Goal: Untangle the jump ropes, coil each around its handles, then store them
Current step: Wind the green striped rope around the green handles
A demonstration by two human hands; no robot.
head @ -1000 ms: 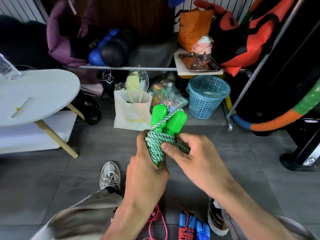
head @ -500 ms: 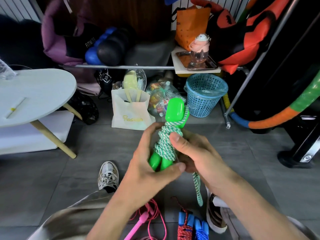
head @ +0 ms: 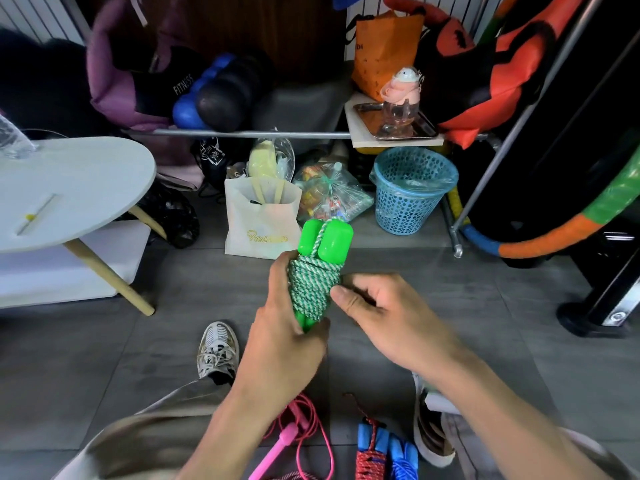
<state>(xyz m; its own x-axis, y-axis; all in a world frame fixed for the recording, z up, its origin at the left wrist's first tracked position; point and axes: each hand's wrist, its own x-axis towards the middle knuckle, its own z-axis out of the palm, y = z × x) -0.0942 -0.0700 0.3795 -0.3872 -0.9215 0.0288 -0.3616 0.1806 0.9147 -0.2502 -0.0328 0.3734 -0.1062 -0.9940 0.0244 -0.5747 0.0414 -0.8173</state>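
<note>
A green jump rope (head: 313,282) is held upright in front of me, its green-and-white cord wound tightly around its two bright green handles. My left hand (head: 282,337) grips the lower part of the bundle. My right hand (head: 384,318) is at the bundle's right side with its thumb on the coils and fingers curled behind them. On the floor below lie a loose pink jump rope (head: 294,441) and a coiled rope with blue handles and red cord (head: 379,452).
A white paper bag (head: 261,220) and a blue mesh basket (head: 410,192) stand on the grey floor ahead, with a clear bag of items between them. A white round table (head: 69,192) is at left. My shoes and knee are below.
The loose cord end that hung under my right hand half a second ago is no longer visible. The bundle now faces me with both handle tops side by side.
</note>
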